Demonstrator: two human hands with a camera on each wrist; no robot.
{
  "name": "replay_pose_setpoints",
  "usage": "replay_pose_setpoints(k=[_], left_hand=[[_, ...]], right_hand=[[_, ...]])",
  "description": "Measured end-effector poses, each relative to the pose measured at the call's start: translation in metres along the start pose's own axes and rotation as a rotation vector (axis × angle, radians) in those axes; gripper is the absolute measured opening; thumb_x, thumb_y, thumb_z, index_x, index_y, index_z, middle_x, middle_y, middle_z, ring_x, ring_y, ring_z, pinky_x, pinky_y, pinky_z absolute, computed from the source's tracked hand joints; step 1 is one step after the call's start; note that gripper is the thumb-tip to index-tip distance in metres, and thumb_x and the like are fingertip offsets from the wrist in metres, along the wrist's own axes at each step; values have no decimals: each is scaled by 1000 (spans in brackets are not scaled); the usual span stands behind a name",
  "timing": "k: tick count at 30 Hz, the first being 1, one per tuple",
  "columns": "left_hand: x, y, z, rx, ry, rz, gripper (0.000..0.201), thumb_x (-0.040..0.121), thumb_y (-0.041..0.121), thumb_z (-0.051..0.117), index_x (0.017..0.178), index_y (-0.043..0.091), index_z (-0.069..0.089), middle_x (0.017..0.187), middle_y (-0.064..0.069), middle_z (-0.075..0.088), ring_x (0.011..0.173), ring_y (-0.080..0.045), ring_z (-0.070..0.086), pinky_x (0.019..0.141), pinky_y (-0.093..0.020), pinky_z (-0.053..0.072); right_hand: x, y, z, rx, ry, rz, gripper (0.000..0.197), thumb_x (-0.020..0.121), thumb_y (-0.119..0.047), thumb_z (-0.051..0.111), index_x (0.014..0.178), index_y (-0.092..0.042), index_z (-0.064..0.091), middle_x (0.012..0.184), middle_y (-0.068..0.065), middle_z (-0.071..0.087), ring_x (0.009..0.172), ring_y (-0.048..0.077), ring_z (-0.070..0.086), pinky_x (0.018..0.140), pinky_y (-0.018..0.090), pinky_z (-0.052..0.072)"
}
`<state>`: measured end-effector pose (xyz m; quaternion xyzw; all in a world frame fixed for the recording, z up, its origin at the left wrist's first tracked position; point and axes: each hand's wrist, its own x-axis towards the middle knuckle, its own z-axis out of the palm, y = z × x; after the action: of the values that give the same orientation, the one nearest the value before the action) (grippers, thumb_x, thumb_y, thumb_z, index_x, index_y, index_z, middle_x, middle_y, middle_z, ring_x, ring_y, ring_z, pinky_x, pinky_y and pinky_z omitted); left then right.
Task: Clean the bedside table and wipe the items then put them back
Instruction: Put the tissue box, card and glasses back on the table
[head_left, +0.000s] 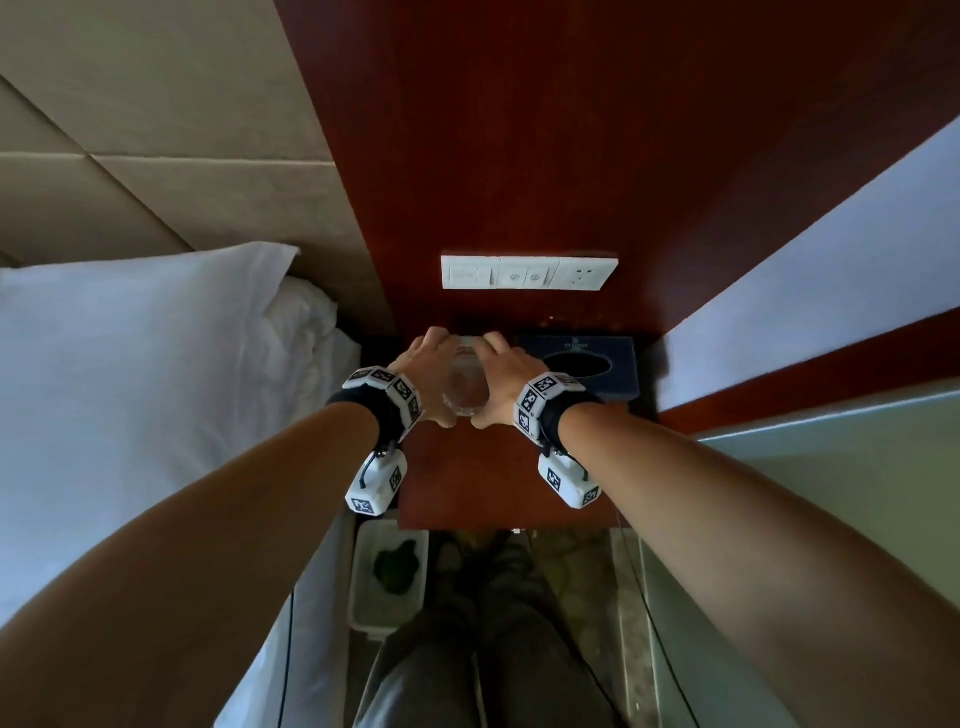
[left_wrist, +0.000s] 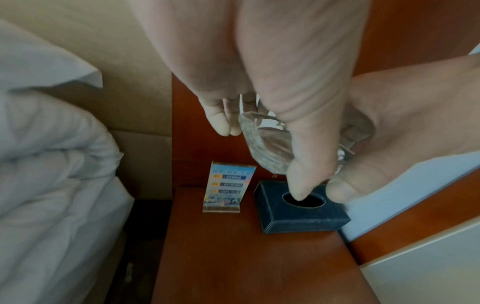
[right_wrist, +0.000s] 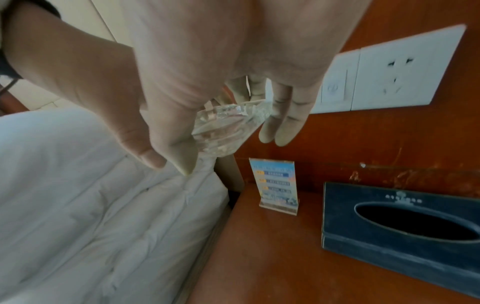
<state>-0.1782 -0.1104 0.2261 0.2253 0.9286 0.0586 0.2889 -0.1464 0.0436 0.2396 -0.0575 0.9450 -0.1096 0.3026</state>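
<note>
Both hands wrapped around one clear cut-glass ashtray (head_left: 466, 391), held in the air above the bedside table (head_left: 483, 483): left hand (head_left: 422, 375) curled on its left side, thumb along the near rim and fingers over the far rim; right hand (head_left: 505, 379) curled on its right side in the same way. Seen from the left wrist, left hand (left_wrist: 259, 86) with thumb across the faceted glass (left_wrist: 262, 142), right hand (left_wrist: 405, 127) closing in from the right, thumb tips nearly meeting. Seen from the right wrist, right hand (right_wrist: 207, 67) pinching the ashtray (right_wrist: 226, 127) between thumb and fingers, two fingers hanging straight past the far edge. Below the glass, on the red-brown tabletop, a dark blue tissue box (left_wrist: 301, 211) with an oval opening at the far right, and just left of it an upright acrylic sign stand (left_wrist: 228, 189) with a printed card, against the far panel. On that wooden panel, higher up, a white switch and socket plate (head_left: 529, 272). To the left, a bed with white pillow (head_left: 140, 322) and duvet (right_wrist: 98, 205). On the floor near the table's front edge, a white bin (head_left: 388, 577) with something dark green inside, beside the person's legs in dark trousers (head_left: 483, 649)
</note>
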Motion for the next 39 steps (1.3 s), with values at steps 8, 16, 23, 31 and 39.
replay_pose_setpoints(k=[8, 16, 23, 31, 39], left_hand=[[61, -29, 90, -30, -60, -81, 118, 37, 55, 85, 140, 27, 37, 136, 7, 34, 129, -23, 37, 99, -38, 50], [101, -49, 152, -130, -56, -113, 114, 49, 38, 92, 146, 24, 33, 146, 3, 26, 131, -25, 39, 103, -36, 45], [129, -66, 200, -85, -38, -99, 116, 45, 45, 91, 143, 19, 35, 142, -2, 34, 128, -28, 39, 104, -44, 44], [146, -81, 234, -51, -38, -91, 116, 50, 42, 91, 146, 16, 32, 145, -4, 32, 132, -29, 35, 109, -44, 37], [153, -89, 249, -77, 28, -93, 119, 45, 43, 91, 145, 21, 29, 144, -1, 31, 130, -29, 37, 103, -47, 43]], right_hand=[[64, 17, 71, 29, -83, 4, 110, 56, -35, 90, 144, -23, 25, 144, -4, 24, 116, 27, 49, 84, 42, 53], [117, 39, 138, 73, -84, 13, 109, 64, -29, 87, 147, -19, 18, 148, -2, 14, 120, 27, 44, 92, 41, 52], [154, 56, 190, 11, -43, -13, 115, 60, -40, 87, 151, -16, 20, 151, 2, 20, 134, 28, 29, 106, 47, 40], [174, 56, 219, -5, -54, 6, 114, 63, -38, 86, 152, -15, 18, 155, 6, 19, 140, 29, 24, 112, 47, 32], [180, 57, 228, 2, -4, 20, 112, 63, -38, 86, 151, -16, 20, 154, 5, 18, 138, 29, 24, 109, 48, 34]])
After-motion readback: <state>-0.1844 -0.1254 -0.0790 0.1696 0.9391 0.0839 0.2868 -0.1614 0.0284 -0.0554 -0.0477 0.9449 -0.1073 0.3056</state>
